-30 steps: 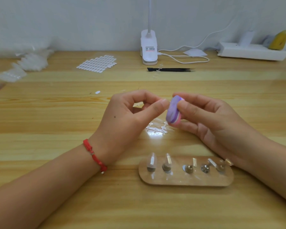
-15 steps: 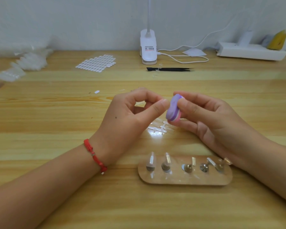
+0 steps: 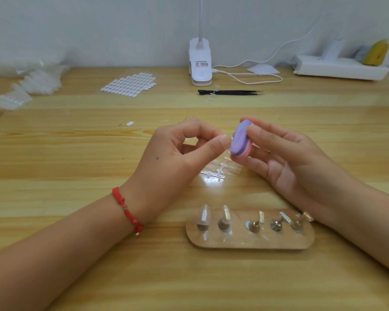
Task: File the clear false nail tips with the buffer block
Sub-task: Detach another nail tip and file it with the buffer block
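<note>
Barely anything has shifted in the last second. My right hand [image 3: 285, 158] grips the purple-and-pink oval foam buffer block [image 3: 240, 140] between the thumb and curled fingers. The block has crept a touch towards 12 o'clock and now stands a little more upright. My left hand [image 3: 173, 158] has kept its place, thumb and forefinger pinched together right against the block's purple face at its 9 o'clock side. I judge they pinch a single clear nail tip. It is too small and transparent for me to make out, so I can't say which edge meets the grit.

That small travel reads to me as one short filing stroke in a run of them, so the work is mid-way, not finished.

The strip of clear plastic false nail tips [image 3: 218, 171] lies on the pale wooden table [image 3: 76, 153] just at 6 o'clock of the block, unfiled as far as I can tell. Further towards 6 o'clock sits the flat oval wooden stand with five metal pegs [image 3: 249, 239]. Its two left pegs seem to carry clear tips. The black tweezers [image 3: 231, 92] lie well off at 12 o'clock.

Next I'd want light pressure, since a tip this thin could flick out of my pinch.
</note>
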